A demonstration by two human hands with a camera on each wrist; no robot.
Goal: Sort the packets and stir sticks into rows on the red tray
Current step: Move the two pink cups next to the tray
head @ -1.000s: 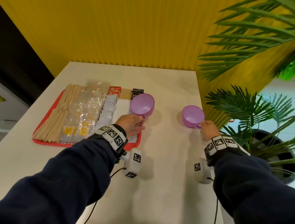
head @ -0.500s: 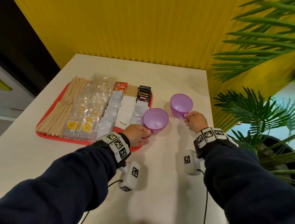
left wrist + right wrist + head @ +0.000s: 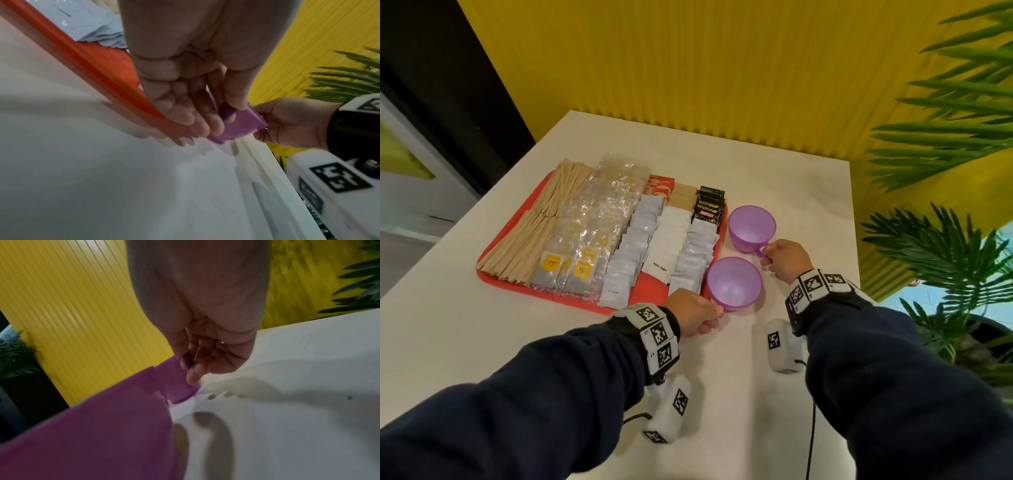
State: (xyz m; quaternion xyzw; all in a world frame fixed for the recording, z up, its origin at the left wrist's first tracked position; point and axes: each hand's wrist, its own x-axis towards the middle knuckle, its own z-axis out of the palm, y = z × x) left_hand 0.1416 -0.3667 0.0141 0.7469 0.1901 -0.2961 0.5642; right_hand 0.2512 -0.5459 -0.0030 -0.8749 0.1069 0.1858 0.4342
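red tray (image 3: 506,279): stir sticks (image 3: 534,226), packets (image 3: 664,236) lying in rows, sorting apparently done | left hand (image 3: 693,317), right hand (image 3: 786,260): each pinching handle of empty purple cup (image 3: 734,282) / (image 3: 751,224) beside tray

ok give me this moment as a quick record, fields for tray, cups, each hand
tray: red tray on the white table, filled with rows of stir sticks and packets
cups: two empty purple cups, near cup and far cup, beside the tray's right edge
left hand: grips near cup's handle
right hand: grips far cup's handle
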